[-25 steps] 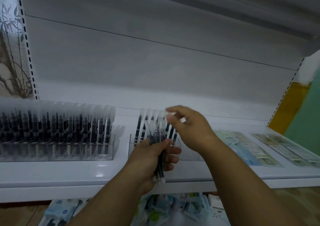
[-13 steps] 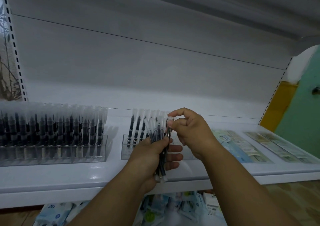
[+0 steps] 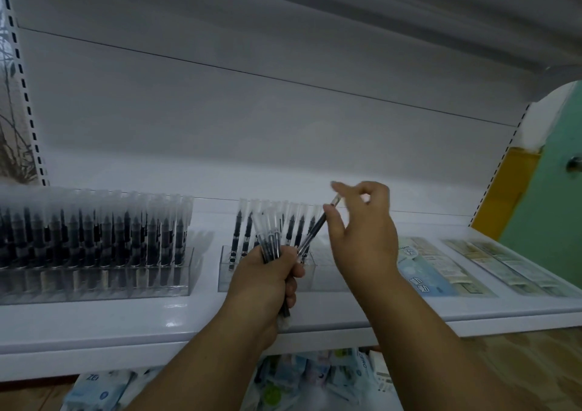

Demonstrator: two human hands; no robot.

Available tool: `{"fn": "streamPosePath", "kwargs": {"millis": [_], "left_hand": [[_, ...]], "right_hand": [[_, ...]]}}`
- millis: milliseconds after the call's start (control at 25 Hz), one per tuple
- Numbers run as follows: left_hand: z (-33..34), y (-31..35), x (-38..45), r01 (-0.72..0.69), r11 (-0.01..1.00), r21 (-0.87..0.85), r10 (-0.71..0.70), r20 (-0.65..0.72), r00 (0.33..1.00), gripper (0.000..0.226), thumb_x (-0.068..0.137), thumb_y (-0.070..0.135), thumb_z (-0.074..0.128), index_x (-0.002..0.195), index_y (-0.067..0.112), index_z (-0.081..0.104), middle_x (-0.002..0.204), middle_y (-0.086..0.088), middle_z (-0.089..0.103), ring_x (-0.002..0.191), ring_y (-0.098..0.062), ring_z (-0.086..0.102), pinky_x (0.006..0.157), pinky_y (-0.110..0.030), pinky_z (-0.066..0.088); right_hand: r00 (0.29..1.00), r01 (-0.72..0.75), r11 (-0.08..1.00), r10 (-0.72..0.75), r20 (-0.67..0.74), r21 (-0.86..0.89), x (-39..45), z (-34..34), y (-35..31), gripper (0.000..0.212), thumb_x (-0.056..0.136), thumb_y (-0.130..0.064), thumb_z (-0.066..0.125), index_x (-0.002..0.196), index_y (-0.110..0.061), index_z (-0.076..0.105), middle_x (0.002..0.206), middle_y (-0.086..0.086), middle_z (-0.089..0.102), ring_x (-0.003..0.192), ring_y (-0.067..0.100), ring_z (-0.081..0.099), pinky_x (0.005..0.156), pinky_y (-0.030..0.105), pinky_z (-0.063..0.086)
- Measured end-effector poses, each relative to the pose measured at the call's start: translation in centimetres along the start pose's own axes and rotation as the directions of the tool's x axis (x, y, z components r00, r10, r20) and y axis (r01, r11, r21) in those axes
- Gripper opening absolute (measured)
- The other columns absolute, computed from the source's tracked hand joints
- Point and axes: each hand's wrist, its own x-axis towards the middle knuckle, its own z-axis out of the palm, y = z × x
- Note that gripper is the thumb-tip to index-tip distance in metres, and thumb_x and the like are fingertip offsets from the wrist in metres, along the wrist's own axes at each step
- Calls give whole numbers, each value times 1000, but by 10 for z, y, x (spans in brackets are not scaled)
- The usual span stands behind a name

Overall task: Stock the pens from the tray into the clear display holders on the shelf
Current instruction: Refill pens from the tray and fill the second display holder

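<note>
Since the earlier frame the right hand point(image 3: 362, 231) has drawn one pen point(image 3: 316, 233) up and rightward out of the bundle point(image 3: 271, 237); it now slants from that hand's pinching thumb and fingers down toward the left hand point(image 3: 267, 280). The left hand is clenched around the bundle, just in front of the half-filled clear holder point(image 3: 267, 272) on the shelf point(image 3: 126, 322). Left of that holder stands a full holder point(image 3: 94, 247).
</note>
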Motion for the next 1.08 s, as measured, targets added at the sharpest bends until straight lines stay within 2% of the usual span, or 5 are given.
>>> {"fn": "streamPosePath", "kwargs": {"millis": [160,360,480,720,1080], "left_hand": [[-1,7,4,-39,998,39,40,-1,999,10,97,16,58,94,7,62,60,-7,63,45,-15,38,41,-25,34],[-3,7,3,-27,999,-27,27,0,1000,15,96,18,59,98,4,62,59,-6,63,42,-13,38,38,-23,33],[-5,4,3,-9,999,-34,9,-5,1000,9,96,14,59,98,6,62,60,-7,62,42,-13,38,38,-22,33],[-9,0,4,5,1000,-24,-5,8,1000,5,96,10,58,95,8,62,61,-7,62,43,-13,38,39,-23,32],[-12,-5,7,35,999,-20,-35,19,999,5,96,11,59,92,8,61,60,-7,62,43,-14,38,39,-22,32]], "right_hand": [[810,575,810,-545,216,-115,-8,11,11,30,73,-3,74,101,-14,75,103,4,64,84,25,60,56,37,54],[992,-90,986,77,100,140,13,3,27,19,93,-22,64,109,-14,71,106,0,57,72,6,55,69,7,42],[940,-340,884,313,134,322,18,10,26,17,93,-20,63,111,-18,63,84,2,63,78,18,65,78,31,55],[959,-275,868,217,183,412,10,21,16,70,93,-7,59,146,-37,25,75,1,54,63,2,56,65,8,47],[962,-201,938,135,237,283,12,30,23,52,93,-10,60,137,-30,40,79,-8,53,66,4,55,62,18,44]]}}
